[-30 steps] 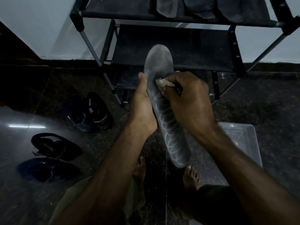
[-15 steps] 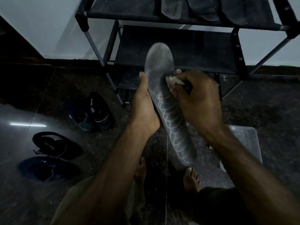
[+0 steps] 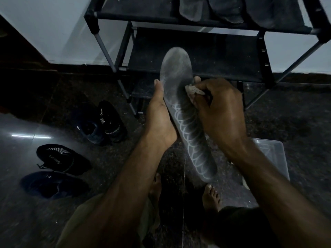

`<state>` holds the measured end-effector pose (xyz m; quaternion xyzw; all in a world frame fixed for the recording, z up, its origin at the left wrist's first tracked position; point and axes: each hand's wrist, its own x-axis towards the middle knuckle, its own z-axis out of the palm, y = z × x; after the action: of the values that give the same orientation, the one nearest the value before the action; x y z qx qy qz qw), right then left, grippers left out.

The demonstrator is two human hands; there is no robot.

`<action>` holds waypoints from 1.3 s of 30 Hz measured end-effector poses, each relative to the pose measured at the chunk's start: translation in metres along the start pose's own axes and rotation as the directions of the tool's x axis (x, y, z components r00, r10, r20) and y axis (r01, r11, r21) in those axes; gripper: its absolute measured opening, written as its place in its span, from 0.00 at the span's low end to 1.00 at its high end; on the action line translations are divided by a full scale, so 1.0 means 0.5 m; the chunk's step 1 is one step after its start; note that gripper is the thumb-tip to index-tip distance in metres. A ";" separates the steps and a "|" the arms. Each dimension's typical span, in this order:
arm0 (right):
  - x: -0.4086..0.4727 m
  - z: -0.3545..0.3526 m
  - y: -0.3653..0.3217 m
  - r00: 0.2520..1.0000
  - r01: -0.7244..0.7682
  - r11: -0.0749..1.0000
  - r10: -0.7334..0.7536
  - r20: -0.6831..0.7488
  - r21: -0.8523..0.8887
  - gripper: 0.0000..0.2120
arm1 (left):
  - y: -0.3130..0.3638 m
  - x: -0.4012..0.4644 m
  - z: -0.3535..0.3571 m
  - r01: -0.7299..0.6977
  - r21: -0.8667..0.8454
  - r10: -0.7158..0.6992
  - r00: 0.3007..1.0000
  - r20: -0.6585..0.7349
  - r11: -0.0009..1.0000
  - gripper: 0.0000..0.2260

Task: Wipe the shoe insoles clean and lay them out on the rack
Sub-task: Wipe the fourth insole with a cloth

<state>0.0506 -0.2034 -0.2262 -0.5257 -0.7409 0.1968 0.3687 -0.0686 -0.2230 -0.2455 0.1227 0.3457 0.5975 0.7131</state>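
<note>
Head view. Insole (image 3: 180,104): held before rack (image 3: 197,56), long axis running heel-near to toe-far. Left hand (image 3: 159,119): clasped along its left edge. Right hand (image 3: 220,111): cloth (image 3: 194,90) pinched and pressed mid-insole, dusty toe beyond. Wiped insoles (image 3: 211,9): laid on top shelf.

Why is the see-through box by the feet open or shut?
Open. The clear box shows no lid on top, and its inside walls are visible. The right arm hides part of it.

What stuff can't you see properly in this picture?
- Head view: insoles on the rack, cut off by the top edge.
- Left hand fingers, hidden behind the insole.
- Bin, partly hidden by the right arm.
- Shoes, too dark.
</note>
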 end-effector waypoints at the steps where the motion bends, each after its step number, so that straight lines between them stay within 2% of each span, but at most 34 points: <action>1: 0.000 0.001 0.001 1.000 -0.002 1.000 0.002 -0.002 -0.019 0.05 | 0.000 0.000 0.001 0.001 -0.002 -0.001 1.000 -0.002 1.000 0.34; 3: -0.007 0.008 -0.009 1.000 -0.015 1.000 0.016 0.022 -0.006 0.05 | 0.000 0.000 -0.001 0.009 0.003 -0.008 1.000 -0.024 1.000 0.33; 8: -0.028 0.015 -0.053 0.993 -0.042 0.978 0.018 0.118 0.203 0.02 | 0.006 -0.005 0.003 0.006 -0.032 -0.007 1.000 -0.022 0.999 0.34; 15: -0.007 0.008 -0.010 0.996 -0.074 0.996 0.072 0.055 0.050 0.04 | 0.002 -0.009 0.003 0.022 -0.003 -0.022 0.999 -0.027 1.000 0.33; 22: -0.028 0.015 -0.063 0.988 -0.082 0.964 0.046 0.145 0.252 0.03 | 0.005 -0.009 0.005 0.006 0.006 -0.006 0.999 -0.054 1.000 0.33; 27: -0.009 0.007 -0.018 0.994 -0.097 0.988 0.089 0.069 0.118 0.05 | 0.001 -0.008 0.006 0.035 -0.022 -0.036 0.999 -0.040 0.999 0.32; 30: -0.015 0.009 -0.027 0.991 -0.109 0.983 0.096 0.090 0.149 0.04 | 0.001 -0.008 0.006 0.035 -0.008 -0.036 0.997 -0.063 0.999 0.32; 34: -0.026 0.013 -0.058 0.991 -0.020 0.979 -0.008 0.134 0.204 0.04 | 0.007 -0.010 0.004 0.026 0.029 -0.024 0.996 -0.089 0.999 0.32; 39: -0.017 0.012 -0.034 0.990 0.071 0.993 -0.082 0.111 0.097 0.07 | 0.008 -0.013 0.007 0.035 0.027 -0.032 0.995 -0.100 0.999 0.32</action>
<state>0.0369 -0.2171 -0.2213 -0.4670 -0.7706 0.2467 0.3566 -0.0695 -0.2274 -0.2381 0.0973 0.3912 0.5857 0.7032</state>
